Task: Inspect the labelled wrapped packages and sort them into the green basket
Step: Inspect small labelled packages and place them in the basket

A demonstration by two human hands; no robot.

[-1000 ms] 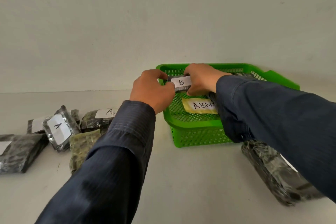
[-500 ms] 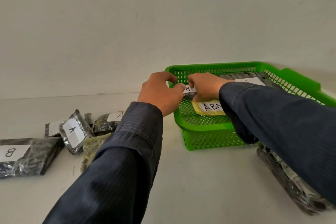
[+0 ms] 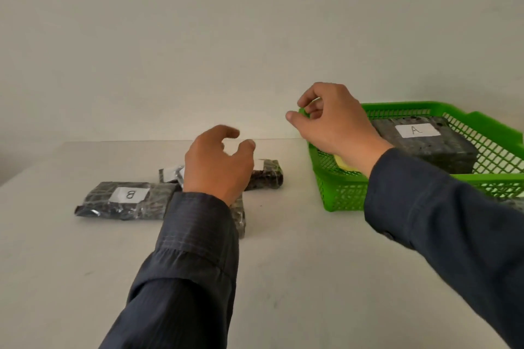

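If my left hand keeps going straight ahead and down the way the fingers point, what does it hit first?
Most likely the small wrapped package just beyond the left hand; its open fingers curl over that package's near end. Depth is unclear from this one view, and the hand hides part of the pile, so another package beneath could come first.

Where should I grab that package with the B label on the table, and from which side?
Take the B package across its short width near the middle, coming down from above with the left hand, which is open just right of it. It lies flat, its left end free; its right end sits behind the left sleeve, so a side approach looks awkward.
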